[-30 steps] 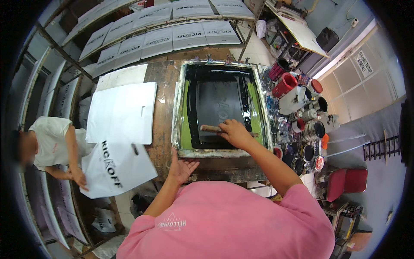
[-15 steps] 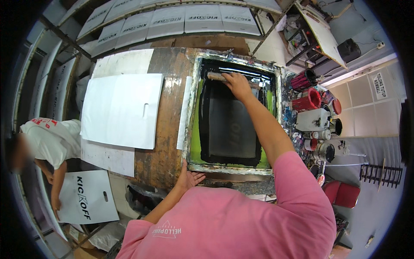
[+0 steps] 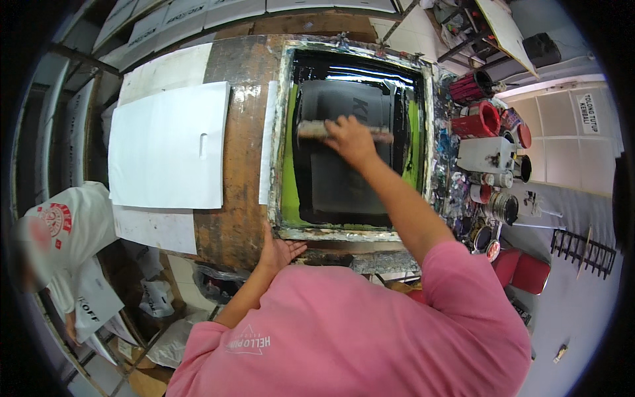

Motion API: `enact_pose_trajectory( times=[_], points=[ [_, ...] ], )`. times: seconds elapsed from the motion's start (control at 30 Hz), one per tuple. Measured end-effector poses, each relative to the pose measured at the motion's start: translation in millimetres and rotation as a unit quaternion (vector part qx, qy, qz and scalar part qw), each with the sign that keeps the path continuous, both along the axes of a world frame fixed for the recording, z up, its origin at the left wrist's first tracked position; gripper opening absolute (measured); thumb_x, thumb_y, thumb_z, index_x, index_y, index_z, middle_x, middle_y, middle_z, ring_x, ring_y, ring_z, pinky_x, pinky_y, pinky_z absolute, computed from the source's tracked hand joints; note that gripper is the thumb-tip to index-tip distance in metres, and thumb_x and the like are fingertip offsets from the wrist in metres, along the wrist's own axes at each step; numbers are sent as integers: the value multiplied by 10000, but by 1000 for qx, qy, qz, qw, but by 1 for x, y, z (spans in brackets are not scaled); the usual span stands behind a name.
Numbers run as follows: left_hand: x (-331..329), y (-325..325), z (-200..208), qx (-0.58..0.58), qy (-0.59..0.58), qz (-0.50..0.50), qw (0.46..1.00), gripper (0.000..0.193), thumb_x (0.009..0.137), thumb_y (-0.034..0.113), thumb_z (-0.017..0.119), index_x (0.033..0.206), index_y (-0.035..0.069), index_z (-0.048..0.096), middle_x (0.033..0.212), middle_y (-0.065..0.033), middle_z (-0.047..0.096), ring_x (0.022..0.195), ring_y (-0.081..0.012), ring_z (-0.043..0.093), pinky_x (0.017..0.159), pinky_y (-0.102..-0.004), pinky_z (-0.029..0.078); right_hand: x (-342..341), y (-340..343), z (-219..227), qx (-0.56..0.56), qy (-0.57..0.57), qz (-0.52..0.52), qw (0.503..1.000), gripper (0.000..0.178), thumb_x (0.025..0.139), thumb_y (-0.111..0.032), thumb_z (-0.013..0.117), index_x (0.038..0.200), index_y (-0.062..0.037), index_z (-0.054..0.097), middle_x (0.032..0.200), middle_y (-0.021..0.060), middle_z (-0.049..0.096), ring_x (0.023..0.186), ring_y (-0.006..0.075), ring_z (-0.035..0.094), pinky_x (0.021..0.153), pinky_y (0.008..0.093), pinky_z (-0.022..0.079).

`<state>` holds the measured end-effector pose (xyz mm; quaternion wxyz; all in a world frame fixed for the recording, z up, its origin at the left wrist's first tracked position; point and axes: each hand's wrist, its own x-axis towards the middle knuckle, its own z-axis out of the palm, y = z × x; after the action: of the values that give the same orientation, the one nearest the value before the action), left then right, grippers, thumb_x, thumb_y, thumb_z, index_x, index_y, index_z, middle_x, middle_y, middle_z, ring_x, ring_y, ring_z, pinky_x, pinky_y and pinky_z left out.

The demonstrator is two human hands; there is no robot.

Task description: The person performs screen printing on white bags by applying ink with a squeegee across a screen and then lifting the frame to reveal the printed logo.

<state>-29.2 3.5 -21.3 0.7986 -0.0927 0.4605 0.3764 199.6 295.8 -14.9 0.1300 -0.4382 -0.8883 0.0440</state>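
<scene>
A screen-printing frame with paint-crusted edges lies flat on the worktable in front of me. Its mesh has a green border with black ink over it, and dark lettering shows partly through the middle. My right hand grips a long squeegee, laid crosswise on the mesh a little beyond its middle. Wet black ink pools along the far edge. At the frame's near left corner is my left hand, palm up with fingers apart, holding nothing; its thumb side seems to touch the corner.
White bags with handle slots are stacked on the stained wooden table, left of the frame. Ink cans and a red tub crowd the right side. A co-worker handles a printed bag at a rack, lower left.
My right hand has drawn the squeegee from the far end of the mesh toward me, uncovering lettering behind it. The left hand stays at the corner. The co-worker's bag moved toward the rack.
</scene>
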Motion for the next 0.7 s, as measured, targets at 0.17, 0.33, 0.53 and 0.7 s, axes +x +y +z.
enact_pose_trajectory(
  times=[0.17,0.33,0.53,0.7],
  points=[
    [6,-5,1,23,41,-9,999,1203,849,972,314,1561,2,346,1476,-262,511,1323,-393,541,1152,-486,421,12,-138,11,-55,-22,8,998,585,806,-354,821,1312,-115,653,1062,95,613,1036,305,587,850,439,530],
    [10,-4,2,36,62,-6,997,1251,829,996,273,1567,-12,352,1477,-257,507,1329,-366,539,1132,-461,437,20,-225,20,-121,-17,-12,992,517,816,-376,820,1231,-109,664,1050,108,604,1009,315,603,802,440,561],
    [23,-3,13,41,97,20,994,1314,780,1026,326,1562,-29,343,1420,-231,530,1284,-368,547,1109,-462,439,19,-200,53,-121,-21,-32,992,417,881,-439,756,1074,-93,628,1030,114,602,1021,316,623,651,408,588],
    [29,-10,66,114,116,59,985,1270,807,1003,339,1519,-47,379,1352,-224,556,1249,-366,564,1087,-467,455,23,-232,92,-19,-18,-24,999,399,907,-428,727,1122,-105,637,1053,104,616,1071,309,604,960,540,502]
  ],
)
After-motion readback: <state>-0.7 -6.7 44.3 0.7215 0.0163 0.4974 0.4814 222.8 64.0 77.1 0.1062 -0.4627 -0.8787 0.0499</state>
